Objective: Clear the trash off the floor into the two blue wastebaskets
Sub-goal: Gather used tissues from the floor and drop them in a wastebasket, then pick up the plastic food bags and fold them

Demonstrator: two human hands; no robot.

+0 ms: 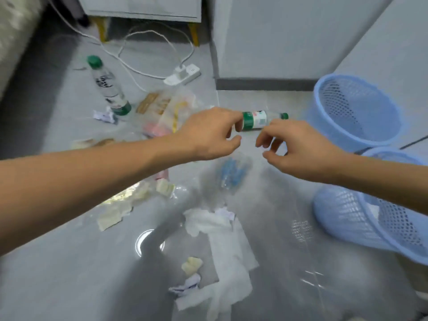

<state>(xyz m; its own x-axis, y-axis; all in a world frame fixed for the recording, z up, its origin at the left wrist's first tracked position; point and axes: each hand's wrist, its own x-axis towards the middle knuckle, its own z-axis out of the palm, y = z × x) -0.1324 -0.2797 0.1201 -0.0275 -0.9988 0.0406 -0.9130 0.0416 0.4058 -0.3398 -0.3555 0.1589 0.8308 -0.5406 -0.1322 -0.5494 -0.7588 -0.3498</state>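
Two wastebaskets (356,107), two bottles (107,85).

Glossy grey tile on the floor (81,274), mirroring light and shadows. Blue plastic mesh, matt, in both wastebaskets (354,107) (370,218); clear smooth plastic with green caps in the bottles (107,85) (259,119). Soft white tissue paper (222,246), crinkly see-through plastic bag (166,112), smooth white plastic power strip (183,74).

Our left hand (208,133) hides the small bottle's (257,120) base; the near wastebasket (361,218) runs off frame.
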